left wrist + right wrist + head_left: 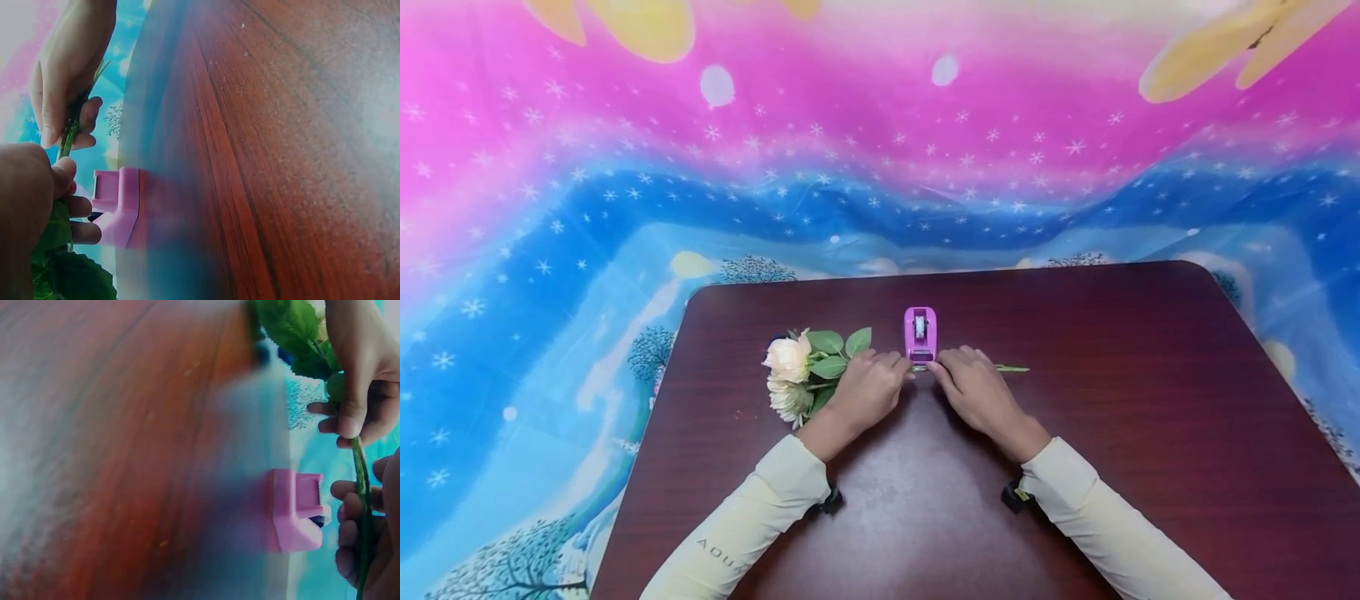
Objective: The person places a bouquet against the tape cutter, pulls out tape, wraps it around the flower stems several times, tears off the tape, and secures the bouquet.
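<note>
Cream-coloured flowers (788, 358) with green leaves (829, 343) lie sideways at the left, their heads beyond my left hand (867, 390). That hand pinches the green stems (359, 456) just below the leaves. My right hand (977, 390) grips the same stems farther down, fingers curled round them, and the stem ends (1017, 369) stick out to its right. A short stretch of stem shows between the hands. Just behind it on the table stands a pink tape dispenser (921, 332) with a small roll in it, touched by neither hand as far as I can see.
The dark red-brown wooden table (1120, 358) has rounded far corners. A patterned pink and blue cloth (880, 150) hangs behind and beside it. Part of a dark blue thing (777, 340) shows behind the flower heads. Dark wrist devices (1017, 497) sit under both cuffs.
</note>
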`<state>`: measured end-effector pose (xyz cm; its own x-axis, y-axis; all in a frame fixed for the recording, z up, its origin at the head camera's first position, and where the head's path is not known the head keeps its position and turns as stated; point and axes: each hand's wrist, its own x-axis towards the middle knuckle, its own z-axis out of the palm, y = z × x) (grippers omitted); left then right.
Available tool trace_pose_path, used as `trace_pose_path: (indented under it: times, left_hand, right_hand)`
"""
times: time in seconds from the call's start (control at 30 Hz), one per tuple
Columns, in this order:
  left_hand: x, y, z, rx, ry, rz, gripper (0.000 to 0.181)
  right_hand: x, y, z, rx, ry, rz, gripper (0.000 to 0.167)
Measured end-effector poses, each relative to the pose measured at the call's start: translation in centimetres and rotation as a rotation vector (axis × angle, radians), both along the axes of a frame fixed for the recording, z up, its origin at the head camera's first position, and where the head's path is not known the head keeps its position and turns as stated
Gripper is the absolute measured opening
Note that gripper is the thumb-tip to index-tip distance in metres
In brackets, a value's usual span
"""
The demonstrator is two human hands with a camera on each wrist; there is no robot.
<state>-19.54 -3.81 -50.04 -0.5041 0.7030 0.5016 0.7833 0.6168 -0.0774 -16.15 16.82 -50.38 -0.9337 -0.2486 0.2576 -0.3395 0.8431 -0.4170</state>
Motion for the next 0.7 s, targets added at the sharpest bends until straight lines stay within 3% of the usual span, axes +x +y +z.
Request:
trace_pose_path:
  times: [0.2,0.4,0.53,0.7]
  left_hand:
    - [-0.3,0.0,-0.2,-0.003,0.089,-0.002,0.010]
    - [-0.2,0.0,0.1,-0.018,0.112,0.006,0.012]
    - [-0.2,0.0,0.4,-0.016,0.087,-0.003,0.013]
    - [-0.3,-0.1,0.7,-0.021,0.042,-0.021,0.011]
  right_hand:
    - [-0.1,-0.3,0.8,0.008,-0.074,-0.026,0.032]
    - [-0.5,-0.5,1.7,-0.069,-0.194,-0.014,0.027]
    - [-0.6,-0.5,1.9,-0.129,-0.158,-0.019,0.021]
    - [-0.7,-0.6,1.4,-0.134,-0.032,-0.036,0.014]
